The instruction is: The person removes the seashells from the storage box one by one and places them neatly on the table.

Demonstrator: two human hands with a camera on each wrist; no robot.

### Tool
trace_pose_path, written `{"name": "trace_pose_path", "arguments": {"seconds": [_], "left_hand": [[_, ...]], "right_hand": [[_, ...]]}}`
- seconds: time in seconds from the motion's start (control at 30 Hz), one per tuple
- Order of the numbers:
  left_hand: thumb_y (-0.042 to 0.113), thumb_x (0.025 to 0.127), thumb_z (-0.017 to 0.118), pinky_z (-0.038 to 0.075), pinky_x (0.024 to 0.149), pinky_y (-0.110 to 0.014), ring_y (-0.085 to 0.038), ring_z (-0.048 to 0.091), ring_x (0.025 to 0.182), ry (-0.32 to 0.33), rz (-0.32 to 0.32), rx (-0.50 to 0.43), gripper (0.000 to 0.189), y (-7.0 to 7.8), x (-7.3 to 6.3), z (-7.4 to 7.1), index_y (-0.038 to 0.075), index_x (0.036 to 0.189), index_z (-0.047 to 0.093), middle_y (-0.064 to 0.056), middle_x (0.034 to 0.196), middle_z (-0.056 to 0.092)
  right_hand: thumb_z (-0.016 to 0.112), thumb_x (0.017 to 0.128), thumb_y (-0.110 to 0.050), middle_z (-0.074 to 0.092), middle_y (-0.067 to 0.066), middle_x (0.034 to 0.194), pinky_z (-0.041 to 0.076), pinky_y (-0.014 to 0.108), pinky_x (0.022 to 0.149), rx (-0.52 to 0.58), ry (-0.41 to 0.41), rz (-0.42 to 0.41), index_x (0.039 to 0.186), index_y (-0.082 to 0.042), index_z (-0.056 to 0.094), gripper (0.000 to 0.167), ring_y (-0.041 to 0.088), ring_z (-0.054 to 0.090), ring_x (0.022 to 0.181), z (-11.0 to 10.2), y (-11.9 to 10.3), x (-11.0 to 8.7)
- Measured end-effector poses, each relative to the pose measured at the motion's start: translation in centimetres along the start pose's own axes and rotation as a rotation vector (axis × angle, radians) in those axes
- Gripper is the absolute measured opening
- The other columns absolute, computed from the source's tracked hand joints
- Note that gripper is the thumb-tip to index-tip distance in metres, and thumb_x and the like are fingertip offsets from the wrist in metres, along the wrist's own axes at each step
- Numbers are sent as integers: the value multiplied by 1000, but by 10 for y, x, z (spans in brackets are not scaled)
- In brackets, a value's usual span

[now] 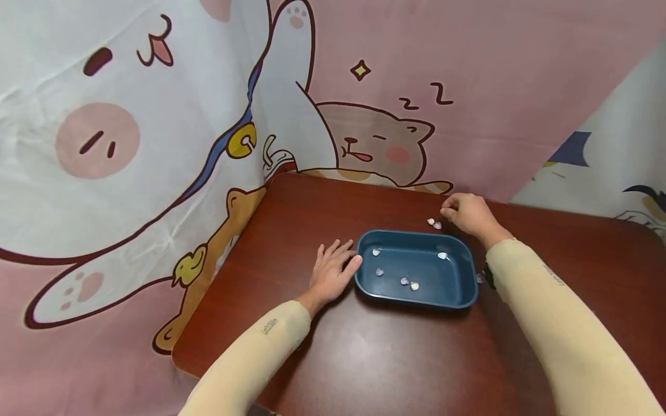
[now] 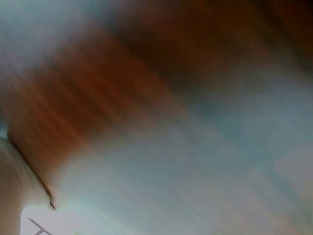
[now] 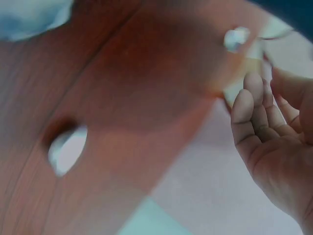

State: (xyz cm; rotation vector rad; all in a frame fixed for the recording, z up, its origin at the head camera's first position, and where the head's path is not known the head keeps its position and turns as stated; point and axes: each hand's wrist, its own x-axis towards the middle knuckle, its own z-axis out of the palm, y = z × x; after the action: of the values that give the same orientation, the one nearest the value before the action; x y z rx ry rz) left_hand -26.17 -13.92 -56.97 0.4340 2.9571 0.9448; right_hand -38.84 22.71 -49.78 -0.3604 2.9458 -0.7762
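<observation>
A blue rectangular tray [image 1: 416, 300] lies on the table with several small whitish seashells, one of them a shell [image 1: 414, 286] near its front wall. My left hand [image 1: 333, 271] rests beside the tray's left end, fingers spread and thumb at the rim. Beyond the tray's far right corner, my right hand [image 1: 468, 215] hovers with loosely bent fingers, and nothing shows held in it. Just left of its fingertips lie two shells, a white one [image 1: 430, 221] and a greyish one [image 1: 437, 225]. The right wrist view shows another shell [image 3: 68, 151] on the wood.
The brown table [image 1: 291, 231] meets a printed cloth [image 1: 494, 115] with cartoon animals at the back and left. One more shell [image 1: 480, 278] lies right of the tray, next to the right sleeve. The left wrist view is mostly blurred table and cloth.
</observation>
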Motion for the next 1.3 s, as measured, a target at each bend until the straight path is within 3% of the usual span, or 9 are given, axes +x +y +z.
{"name": "trace_pose_path", "arguments": {"seconds": [0.1, 0.27, 0.4, 0.57, 0.7, 0.87, 0.97, 1.1, 1.3], "left_hand": [[63, 112, 32, 6, 134, -63, -33, 27, 165, -5, 8, -14, 64, 4, 0, 2, 22, 148, 65, -1, 171, 45], [66, 111, 32, 5, 134, -63, -34, 28, 165, 33, 8, -37, 69, 2, -1, 1, 19, 147, 66, -3, 169, 46], [63, 111, 33, 6, 134, -62, -33, 29, 164, 56, -17, -30, 66, -3, -2, -1, 18, 145, 67, -2, 169, 47], [60, 112, 35, 5, 134, -62, -33, 26, 166, 12, -12, -26, 63, -2, -4, 2, 18, 147, 66, -2, 171, 44], [59, 112, 35, 5, 134, -62, -33, 27, 165, 21, 1, -31, 62, 4, -2, 5, 19, 147, 66, -2, 170, 45], [60, 112, 34, 3, 134, -61, -32, 27, 166, 28, -15, -28, 62, -3, 0, 2, 19, 147, 66, -1, 170, 45], [62, 112, 33, 3, 134, -61, -32, 27, 165, 30, -13, -38, 65, -5, 0, 2, 18, 146, 66, -2, 170, 45], [63, 111, 32, 5, 134, -63, -34, 28, 165, 34, -3, -33, 67, -1, -1, 3, 17, 145, 67, -4, 169, 47], [60, 112, 33, 5, 134, -61, -32, 27, 165, 3, -3, -9, 63, 5, 0, 6, 20, 148, 65, -1, 170, 45]], "right_hand": [[66, 107, -18, 74, 25, 117, 55, 58, 87, -4, 8, -30, 121, 0, 71, 23, 38, 67, 100, -14, 4, -41], [73, 99, -7, 74, 25, 123, 59, 59, 88, -65, -131, -125, 140, 4, 63, 44, 39, 72, 107, -13, 14, -102], [79, 95, -11, 70, 30, 129, 56, 63, 96, -133, -133, -161, 145, 9, 58, 57, 46, 68, 117, 1, 22, -116], [79, 95, -8, 76, 26, 114, 58, 62, 94, -186, -51, -138, 122, 8, 75, 31, 46, 71, 110, 13, 41, -125], [79, 93, -3, 81, 21, 103, 61, 58, 89, -170, -1, -103, 106, 3, 82, 14, 40, 76, 99, 11, 50, -131], [75, 97, -8, 80, 20, 98, 61, 57, 83, -181, -23, -46, 100, 2, 81, 12, 36, 76, 91, 9, 46, -106], [72, 98, -13, 79, 15, 90, 59, 49, 73, -175, -42, 34, 96, 0, 80, 16, 30, 71, 80, 7, 42, -83], [72, 99, -17, 70, 5, 74, 47, 35, 61, -154, -42, 93, 84, -5, 78, 20, 21, 59, 70, 7, 39, -53], [72, 99, -18, 77, 12, 86, 58, 44, 68, -157, -50, 126, 92, -3, 81, 19, 25, 67, 78, 11, 29, -31]]}}
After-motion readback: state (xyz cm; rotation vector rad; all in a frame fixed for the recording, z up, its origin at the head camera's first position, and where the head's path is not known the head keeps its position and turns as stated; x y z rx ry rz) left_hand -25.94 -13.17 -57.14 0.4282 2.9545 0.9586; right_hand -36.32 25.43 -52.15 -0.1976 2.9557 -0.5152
